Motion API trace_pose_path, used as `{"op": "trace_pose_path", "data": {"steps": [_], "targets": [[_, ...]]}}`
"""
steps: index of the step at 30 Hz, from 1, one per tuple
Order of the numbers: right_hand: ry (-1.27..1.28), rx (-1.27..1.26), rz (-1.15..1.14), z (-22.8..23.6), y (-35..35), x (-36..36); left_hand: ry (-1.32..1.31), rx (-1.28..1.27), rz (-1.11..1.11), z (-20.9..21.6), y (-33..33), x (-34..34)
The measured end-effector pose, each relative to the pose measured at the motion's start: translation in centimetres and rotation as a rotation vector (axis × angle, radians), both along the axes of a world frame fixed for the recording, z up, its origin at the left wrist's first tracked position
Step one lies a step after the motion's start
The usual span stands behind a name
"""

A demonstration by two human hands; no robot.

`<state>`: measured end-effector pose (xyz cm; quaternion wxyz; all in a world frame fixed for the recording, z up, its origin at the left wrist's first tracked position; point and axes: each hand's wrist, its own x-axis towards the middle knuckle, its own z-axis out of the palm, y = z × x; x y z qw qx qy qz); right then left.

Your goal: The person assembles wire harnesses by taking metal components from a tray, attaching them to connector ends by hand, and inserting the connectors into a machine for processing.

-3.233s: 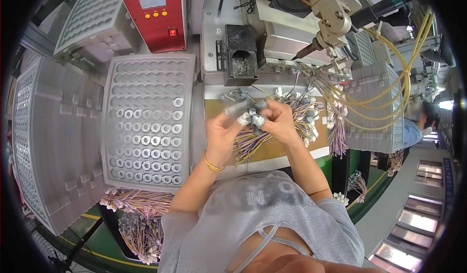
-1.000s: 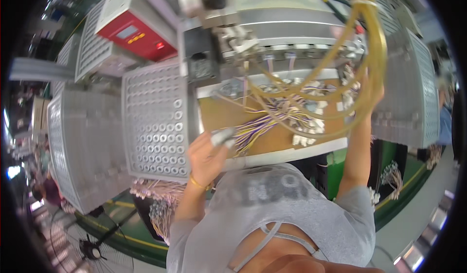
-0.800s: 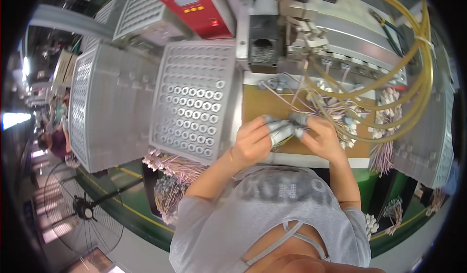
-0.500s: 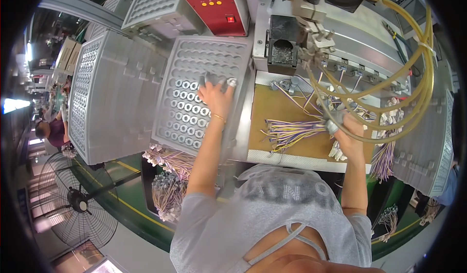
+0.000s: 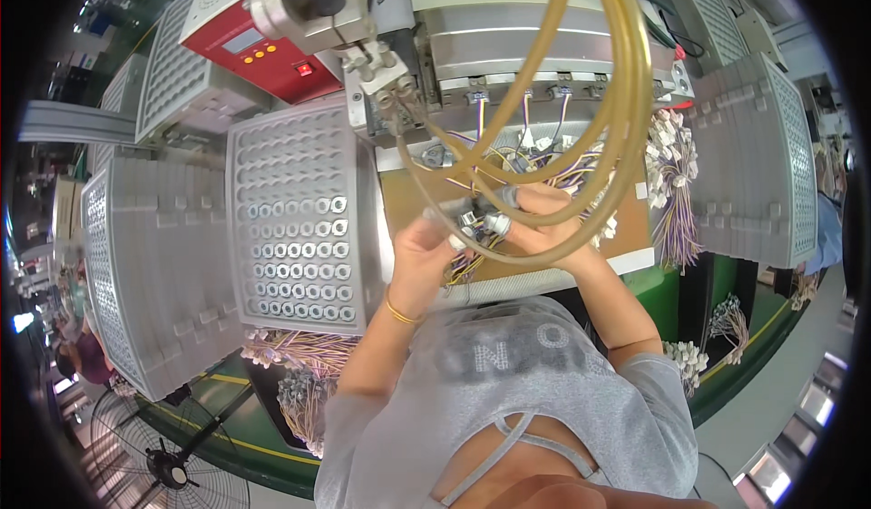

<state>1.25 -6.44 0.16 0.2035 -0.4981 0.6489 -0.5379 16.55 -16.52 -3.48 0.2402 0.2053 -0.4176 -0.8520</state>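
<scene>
My two hands meet over the brown mat (image 5: pixel 399 196), with grey covers on some fingertips. My left hand (image 5: pixel 422 253) is closed at the fingertips, beside small black-and-white connectors (image 5: pixel 468 220); what it pinches is too small to make out. Close by on the right, my right hand (image 5: pixel 549 223) curls its fingers round the connector end of a wire bundle (image 5: pixel 463 269), whose yellow and purple strands show below. A yellowish hose loop (image 5: pixel 626 146) crosses in front of the right hand. On the left lies a grey tray (image 5: pixel 234 182) with rows of round metal parts (image 5: pixel 304 270) in its nearer half.
A metal fixture (image 5: pixel 399 83) with a nozzle overhangs the mat's far left corner. Behind it stands a red control box (image 5: pixel 245 42). Stacked trays (image 5: pixel 163 264) rise at far left, others (image 5: pixel 739 164) at right. White-ended wire bundles (image 5: pixel 673 191) hang beside the mat.
My left hand has left the tray and come right to the mat, beside my right hand. The right hand has shifted toward it with the wires. The whole view has turned rightward.
</scene>
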Motion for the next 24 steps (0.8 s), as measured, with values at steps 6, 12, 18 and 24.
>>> {"op": "trace_pose_path", "data": {"steps": [6,12,18,24], "targets": [[-0.034,0.067,-0.017,0.7,1.6,-0.6,-0.061,-0.183,-0.005,0.6,0.6,-1.3],[-0.315,0.090,-0.111,1.6,1.5,0.1,-0.060,-0.214,-0.014,-0.3,1.3,-1.0],[-0.476,0.082,-0.059,0.3,1.7,-0.4,-0.036,-0.136,-0.045,1.3,1.4,-1.8],[-0.423,0.118,-0.060,0.1,1.6,-0.5,-0.004,-0.223,-0.018,1.3,1.6,-1.9]]}}
